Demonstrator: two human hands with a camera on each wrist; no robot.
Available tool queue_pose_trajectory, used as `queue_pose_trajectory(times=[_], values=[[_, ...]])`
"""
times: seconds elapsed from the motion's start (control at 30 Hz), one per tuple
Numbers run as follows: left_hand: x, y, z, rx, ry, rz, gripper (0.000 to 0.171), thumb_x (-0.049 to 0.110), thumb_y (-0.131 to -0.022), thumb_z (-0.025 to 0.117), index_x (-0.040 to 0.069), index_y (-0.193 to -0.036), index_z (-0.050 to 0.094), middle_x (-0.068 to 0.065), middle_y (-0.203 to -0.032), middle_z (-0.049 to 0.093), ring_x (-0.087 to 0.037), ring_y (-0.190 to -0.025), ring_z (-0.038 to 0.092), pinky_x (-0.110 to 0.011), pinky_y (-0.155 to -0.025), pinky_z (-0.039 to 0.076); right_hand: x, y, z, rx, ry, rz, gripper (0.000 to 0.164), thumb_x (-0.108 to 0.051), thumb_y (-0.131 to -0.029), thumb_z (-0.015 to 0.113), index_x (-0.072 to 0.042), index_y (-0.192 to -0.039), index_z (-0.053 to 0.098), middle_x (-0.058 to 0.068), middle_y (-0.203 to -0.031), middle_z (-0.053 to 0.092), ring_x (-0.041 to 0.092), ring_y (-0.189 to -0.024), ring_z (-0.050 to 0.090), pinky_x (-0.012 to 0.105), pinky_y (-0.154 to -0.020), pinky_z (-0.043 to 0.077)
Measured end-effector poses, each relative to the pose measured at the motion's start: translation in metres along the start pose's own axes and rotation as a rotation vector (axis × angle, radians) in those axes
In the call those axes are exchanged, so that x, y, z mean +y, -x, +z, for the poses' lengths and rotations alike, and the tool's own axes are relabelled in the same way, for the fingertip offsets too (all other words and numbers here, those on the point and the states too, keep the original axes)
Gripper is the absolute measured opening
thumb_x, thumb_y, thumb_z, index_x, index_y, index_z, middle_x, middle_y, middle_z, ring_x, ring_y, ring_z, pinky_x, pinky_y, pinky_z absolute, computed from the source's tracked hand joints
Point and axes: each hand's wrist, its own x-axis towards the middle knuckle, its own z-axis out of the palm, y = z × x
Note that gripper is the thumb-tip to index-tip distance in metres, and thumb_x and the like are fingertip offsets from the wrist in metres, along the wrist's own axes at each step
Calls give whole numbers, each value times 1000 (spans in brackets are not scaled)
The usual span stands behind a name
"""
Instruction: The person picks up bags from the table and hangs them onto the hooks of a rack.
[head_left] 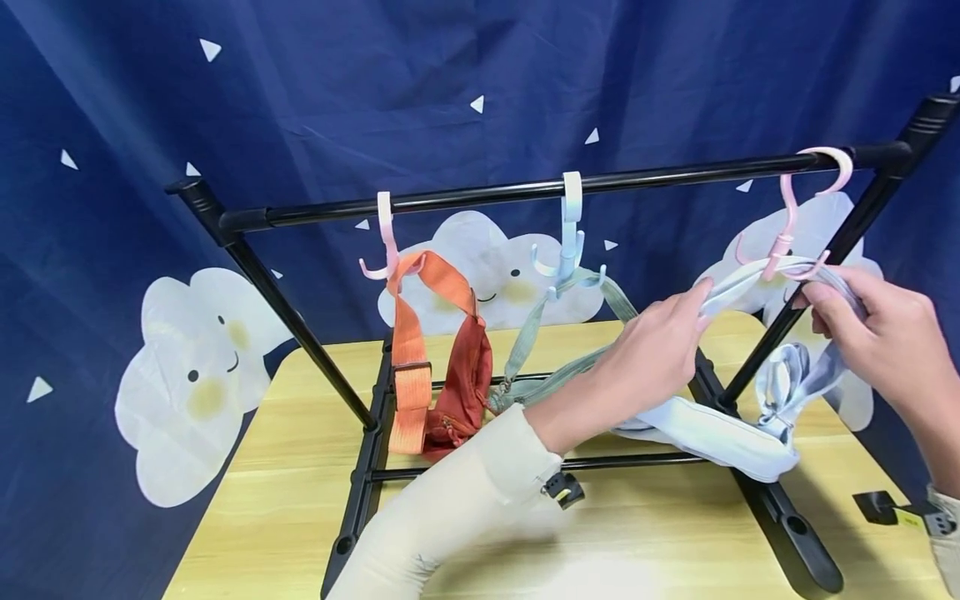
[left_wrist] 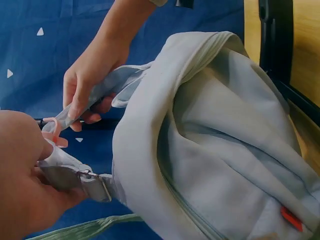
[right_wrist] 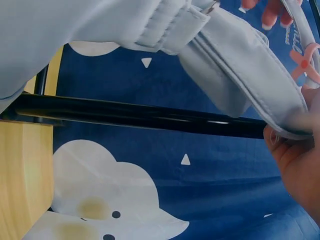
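A light blue bag (head_left: 712, 433) hangs low at the right side of the rack, its strap (head_left: 731, 287) running through the lower prong of a pink hook (head_left: 786, 225). My left hand (head_left: 652, 342) grips the strap on the left of that hook. On the other side, my right hand (head_left: 885, 329) pinches the strap between thumb and fingers. In the left wrist view the bag's body (left_wrist: 142, 145) sags open-folded, and a metal buckle (left_wrist: 92, 175) sits on the strap by my left hand. The right wrist view shows the wide strap end (right_wrist: 245, 65) running into my right hand (right_wrist: 297, 165).
A black rack (head_left: 480, 193) stands on a wooden table (head_left: 300, 483). An orange-red bag (head_left: 465, 375) hangs from another pink hook (head_left: 387, 237), and a green bag strap (head_left: 525, 333) from a blue hook (head_left: 570, 242). Behind is a dark blue curtain (head_left: 337, 100) with cloud prints.
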Motion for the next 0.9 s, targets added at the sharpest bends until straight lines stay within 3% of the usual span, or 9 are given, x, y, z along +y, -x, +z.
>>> queue_pose_trajectory(times=[0.13, 0.43, 0.7, 0.9], values=[[-3, 14, -6, 20, -28, 45, 47, 20, -112, 41, 4, -156, 39, -6, -150, 59, -15, -135, 61, -21, -113, 46, 2, 7, -3, 27, -18, -3, 15, -9, -103, 62, 5, -99, 67, -43, -73, 43, -18, -65, 37, 7, -58, 30], [-15, 39, -23, 18, 12, 109, 47, 23, -111, 43, 6, -155, 43, -6, -157, 53, -14, -142, 55, -21, -118, 39, 4, 15, -9, 73, -81, -93, 17, -5, -102, 64, 9, -110, 64, -43, -82, 42, -17, -66, 36, 3, -60, 31], [-29, 56, -37, -9, 153, 80, 49, 28, -110, 48, 10, -156, 43, -2, -153, 56, -11, -144, 52, -23, -120, 38, 5, 21, -12, 66, -119, -100, 10, -1, -100, 64, 1, -110, 64, -41, -86, 45, -16, -68, 39, 3, -58, 33], [-44, 76, -51, 63, 202, 96, 46, 26, -108, 54, 11, -151, 50, -3, -150, 59, -16, -143, 54, -28, -122, 39, 4, 26, -11, 64, -113, -140, 29, -10, -106, 57, 13, -122, 63, -43, -97, 49, -18, -75, 41, 2, -65, 33]])
